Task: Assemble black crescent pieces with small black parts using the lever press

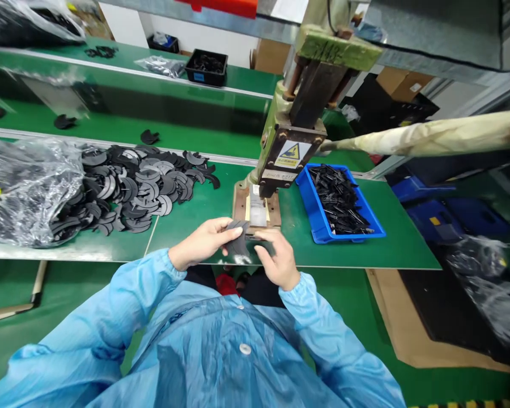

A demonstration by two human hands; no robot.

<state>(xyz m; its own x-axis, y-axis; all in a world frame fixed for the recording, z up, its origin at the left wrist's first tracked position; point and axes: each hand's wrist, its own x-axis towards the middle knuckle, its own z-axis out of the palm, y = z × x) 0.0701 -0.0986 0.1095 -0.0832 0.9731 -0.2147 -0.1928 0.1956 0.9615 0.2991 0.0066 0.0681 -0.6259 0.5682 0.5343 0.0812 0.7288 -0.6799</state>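
My left hand point(210, 241) pinches a dark grey curved plastic piece point(238, 241) between thumb and fingers, at the front of the press base. Just to its right is my right hand point(277, 262), its thumb and forefinger apart, with no held thing that I can make out between them. The right fingertips are close to the front edge of the press base point(239, 211). Above the metal fixture point(258, 212) stands the ram of a green bench press point(276, 144), with a yellow warning label on its front.
A pile of dark curved pieces point(140, 190) spills from a clear plastic bag point(29, 192) on the left. Right of the press sits a blue bin point(317, 231) of small black parts. A wrapped pole point(433, 136) juts in at right. Behind is a green conveyor point(187, 133).
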